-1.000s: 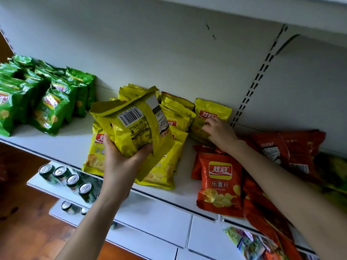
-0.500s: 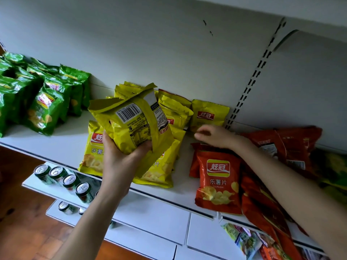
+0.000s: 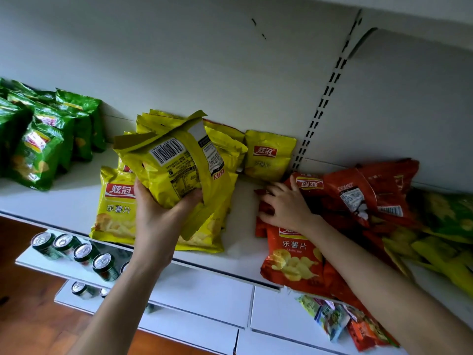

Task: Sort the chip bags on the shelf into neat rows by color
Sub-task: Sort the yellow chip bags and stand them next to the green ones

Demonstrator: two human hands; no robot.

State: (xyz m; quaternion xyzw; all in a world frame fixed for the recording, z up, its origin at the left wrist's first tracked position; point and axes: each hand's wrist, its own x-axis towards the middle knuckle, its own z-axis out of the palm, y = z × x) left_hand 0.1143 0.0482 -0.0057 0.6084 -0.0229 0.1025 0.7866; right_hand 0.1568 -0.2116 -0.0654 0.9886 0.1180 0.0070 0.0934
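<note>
Green bags already stand grouped at the left end of the shelf, and a yellow pile lies at its middle. The left hand has its fingers wrapped round a yellow bundle, held just above that pile. The right hand lies flat, fingers spread, on the red bags. At the right end a mixed heap looks unsorted, so roughly half seems left.

This looks like a shop. Identical chip bags crowd slotted white shelving around the right hand; canned drinks line up below the left hand.
</note>
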